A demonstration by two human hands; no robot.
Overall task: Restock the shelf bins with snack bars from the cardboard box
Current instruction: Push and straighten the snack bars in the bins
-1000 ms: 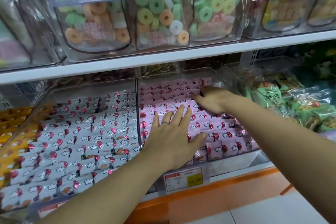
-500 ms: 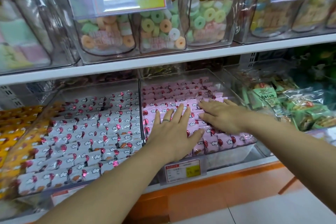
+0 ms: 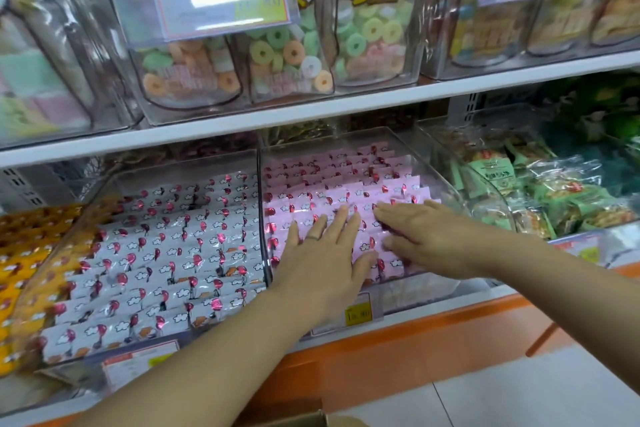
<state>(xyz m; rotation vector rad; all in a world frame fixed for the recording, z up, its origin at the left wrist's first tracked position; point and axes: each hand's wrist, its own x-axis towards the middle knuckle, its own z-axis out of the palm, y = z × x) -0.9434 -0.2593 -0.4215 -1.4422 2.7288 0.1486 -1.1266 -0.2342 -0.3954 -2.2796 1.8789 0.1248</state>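
Observation:
A clear shelf bin holds rows of pink-wrapped snack bars. My left hand lies flat on the front rows with fingers spread and a ring on one finger. My right hand rests palm down on the bars just to its right, fingers pointing left. Neither hand holds a bar. Left of it, a second clear bin is filled with white-wrapped snack bars. A corner of the cardboard box shows at the bottom edge.
Yellow-wrapped bars fill a bin at far left; green packets fill the bin at right. The white upper shelf carries clear jars of ring candies. Price tags hang on the bin fronts above an orange base.
My right hand has drawn back from the rear rows of pink bars toward the front and now lies flat beside my left hand. The left hand stayed almost still.

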